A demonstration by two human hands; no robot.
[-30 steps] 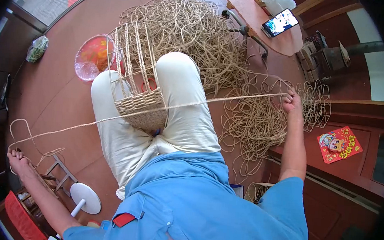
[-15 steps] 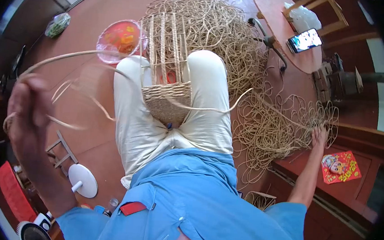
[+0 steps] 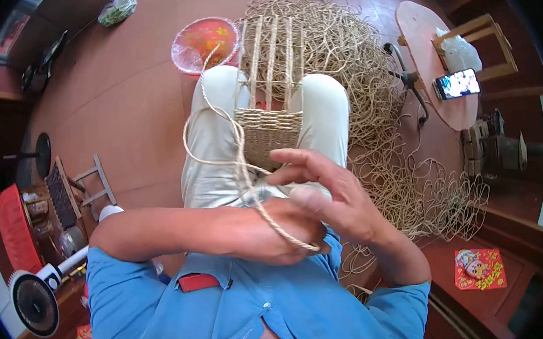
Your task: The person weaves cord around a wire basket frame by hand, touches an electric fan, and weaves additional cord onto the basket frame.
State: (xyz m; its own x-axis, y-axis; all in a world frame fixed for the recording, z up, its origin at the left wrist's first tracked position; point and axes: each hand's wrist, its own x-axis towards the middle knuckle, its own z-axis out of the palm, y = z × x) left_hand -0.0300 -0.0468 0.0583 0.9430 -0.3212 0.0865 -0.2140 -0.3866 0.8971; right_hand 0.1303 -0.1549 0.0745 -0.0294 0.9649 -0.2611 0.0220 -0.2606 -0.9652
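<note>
Between my thighs rests a partly woven straw basket, its bare upright stakes rising toward the floor beyond. My left hand lies across my lap, closed on a straw cord; its fingertips are mostly hidden. The cord crosses the back of this hand and loops over my left thigh, past the basket's left side. Just above it, in front of the basket, my right hand has its fingers apart, slightly blurred. Nothing shows in its grasp.
A big heap of straw cord covers the floor ahead and to the right. A red basin stands beyond my left knee. A phone sits on the pinkish table. At left are a fan and small stool.
My left hand has swung from far left across to my lap, bringing the cord. My right hand has come from the cord heap at right to beside it.
</note>
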